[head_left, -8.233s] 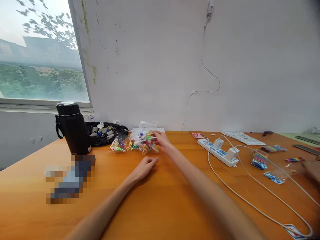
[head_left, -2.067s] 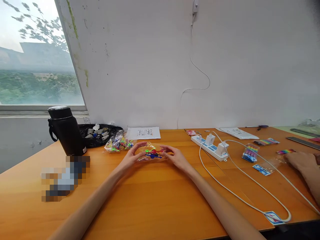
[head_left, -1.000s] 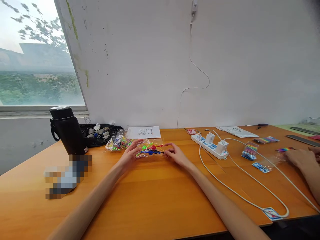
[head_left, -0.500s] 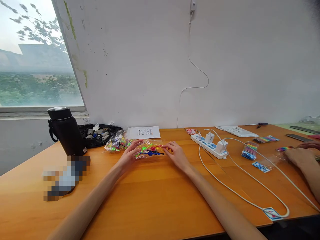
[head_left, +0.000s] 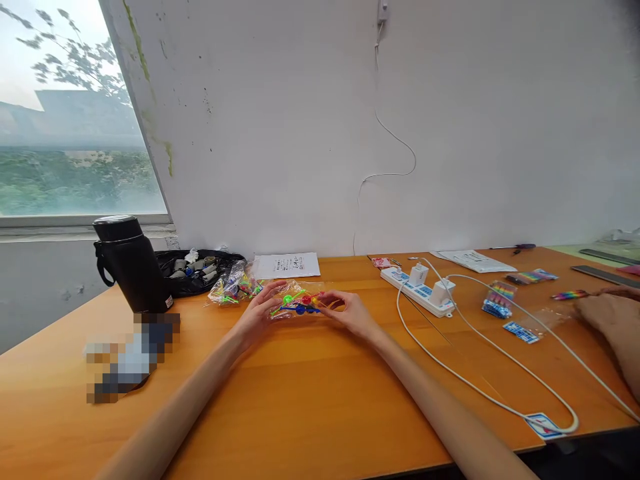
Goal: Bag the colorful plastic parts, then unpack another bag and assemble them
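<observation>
Bag [head_left: 295, 305] of coloured pieces [head_left: 301, 310] held at left end by left hand [head_left: 260, 312]; long axis laid left to right, between hands set apart; right end pinched by right hand [head_left: 351, 313]; neither hand nearer; contact with table [head_left: 300, 400] cannot be told.

"What's changed since the earliest view?"
"Your left hand [head_left: 256, 315], then resting apart on the bench [head_left: 310, 400], now holds the clear bag [head_left: 293, 305] by one end, and that bag sits nearer you."
"And your right hand [head_left: 353, 315]?"
"Its fingers [head_left: 329, 315] have just moved further over the other end."
</observation>
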Demonstrator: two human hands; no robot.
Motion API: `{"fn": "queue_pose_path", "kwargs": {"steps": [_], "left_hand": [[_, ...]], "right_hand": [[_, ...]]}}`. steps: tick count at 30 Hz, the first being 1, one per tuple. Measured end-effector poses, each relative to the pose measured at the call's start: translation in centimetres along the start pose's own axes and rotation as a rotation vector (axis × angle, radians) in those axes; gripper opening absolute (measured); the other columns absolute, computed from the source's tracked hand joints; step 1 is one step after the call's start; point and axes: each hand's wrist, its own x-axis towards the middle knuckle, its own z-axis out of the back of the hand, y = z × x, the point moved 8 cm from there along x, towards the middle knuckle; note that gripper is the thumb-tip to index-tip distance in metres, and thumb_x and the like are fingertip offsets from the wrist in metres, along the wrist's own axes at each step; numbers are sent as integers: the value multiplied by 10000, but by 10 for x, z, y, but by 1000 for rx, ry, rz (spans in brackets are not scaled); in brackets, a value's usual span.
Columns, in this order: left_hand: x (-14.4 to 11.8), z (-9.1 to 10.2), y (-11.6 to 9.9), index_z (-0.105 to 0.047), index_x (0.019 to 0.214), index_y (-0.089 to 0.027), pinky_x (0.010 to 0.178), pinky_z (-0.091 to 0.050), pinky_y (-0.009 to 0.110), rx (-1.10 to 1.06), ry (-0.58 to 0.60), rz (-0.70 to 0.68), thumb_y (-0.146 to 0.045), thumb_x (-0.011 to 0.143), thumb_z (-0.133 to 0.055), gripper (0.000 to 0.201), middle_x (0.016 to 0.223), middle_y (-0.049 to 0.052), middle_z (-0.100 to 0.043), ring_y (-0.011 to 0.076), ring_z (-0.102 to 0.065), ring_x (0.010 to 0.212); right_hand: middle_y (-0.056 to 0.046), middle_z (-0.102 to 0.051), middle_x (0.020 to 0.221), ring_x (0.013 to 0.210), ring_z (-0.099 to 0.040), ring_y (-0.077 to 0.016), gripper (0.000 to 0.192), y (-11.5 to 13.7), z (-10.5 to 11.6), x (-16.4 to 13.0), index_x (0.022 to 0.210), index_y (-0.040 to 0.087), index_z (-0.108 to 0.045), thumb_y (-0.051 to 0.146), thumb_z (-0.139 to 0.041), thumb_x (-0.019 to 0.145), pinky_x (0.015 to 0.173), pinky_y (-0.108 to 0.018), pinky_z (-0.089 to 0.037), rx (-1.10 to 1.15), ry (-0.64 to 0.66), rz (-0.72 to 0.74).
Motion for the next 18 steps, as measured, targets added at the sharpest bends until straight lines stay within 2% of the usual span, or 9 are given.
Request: {"fn": "queue_pose_path", "kwargs": {"steps": [5, 9, 14, 18], "left_hand": [[-2, -3, -2, -628, 1229, -291, 882, -551, 376, 8, 5, 20, -270, 785, -727, 456, 1303, 49, -584, 197, -650, 997], [-3, -3, -1, -618, 1250, -304, 892, -543, 400, 36, 5, 37, -304, 786, -723, 476, 1351, 53, -569, 225, -669, 1015], [-3, -5, -1, -607, 1256, -302, 913, -534, 410, 37, 30, 32, -308, 805, -702, 460, 1387, 58, -557, 251, -663, 1065], [-2, -6, 0, -604, 1259, -290, 917, -537, 420, 29, 49, 30, -293, 796, -704, 474, 1401, 69, -544, 263, -652, 1085]], "right_hand": [[-78, -732, 1032, 853, -687, -203, 433, -7, -6, -1, 1123, 194, -694, 479, -718, 798, 752, -314, -538, 157, 55, -83], [-93, -680, 1170, 801, -690, -180, 515, -6, -8, -3, 1219, 219, -632, 483, -725, 787, 656, -279, -536, 226, 89, -125], [-104, -644, 1220, 914, -682, -192, 592, -3, -4, -1, 1299, 229, -578, 462, -742, 780, 735, -291, -548, 286, 69, -126], [-87, -639, 1254, 967, -668, -201, 495, -1, -7, -1, 1222, 232, -644, 465, -734, 795, 816, -319, -534, 278, 102, -132]]}}
